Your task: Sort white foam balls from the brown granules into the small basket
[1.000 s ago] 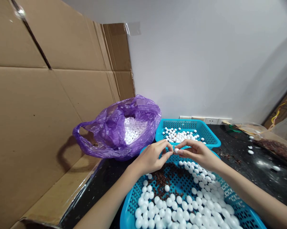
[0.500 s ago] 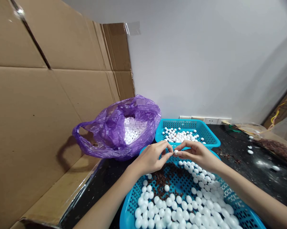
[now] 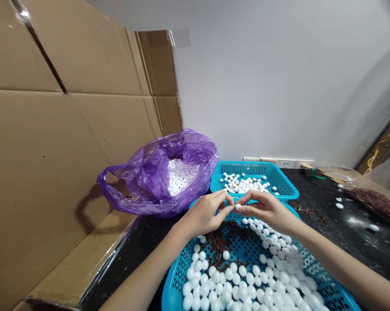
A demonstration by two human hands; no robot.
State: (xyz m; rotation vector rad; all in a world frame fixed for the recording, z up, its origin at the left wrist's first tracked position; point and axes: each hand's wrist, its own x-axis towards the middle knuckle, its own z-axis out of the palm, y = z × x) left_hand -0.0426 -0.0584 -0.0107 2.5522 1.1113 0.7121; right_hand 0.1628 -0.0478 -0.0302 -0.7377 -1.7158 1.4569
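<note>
Above the far end of the near blue basket [image 3: 178,276], my right hand [image 3: 270,211] pinches a small white ball [image 3: 238,207] between thumb and fingertips. My left hand [image 3: 210,212] meets it from the other side, its thumb and fingertips pressed together at the ball's edge. Whether the left fingers hold a tiny piece of their own is too small to make out. Below the hands, many loose white balls [image 3: 243,293] fill the near and right parts of the basket. Dark reddish-brown bits [image 3: 219,248] lie on its mesh floor, around a single ball.
A second blue basket [image 3: 288,190] with fewer balls stands behind. To the left, a purple plastic bag [image 3: 143,190] holds more balls, beside a tall cardboard panel [image 3: 52,172]. At right, a few balls and a clear bag with brown bits [image 3: 376,198] rest on the black tabletop [image 3: 340,237].
The hands stay in nearly the same place, fingertips together at the white ball. The whole view has shifted very slightly.
</note>
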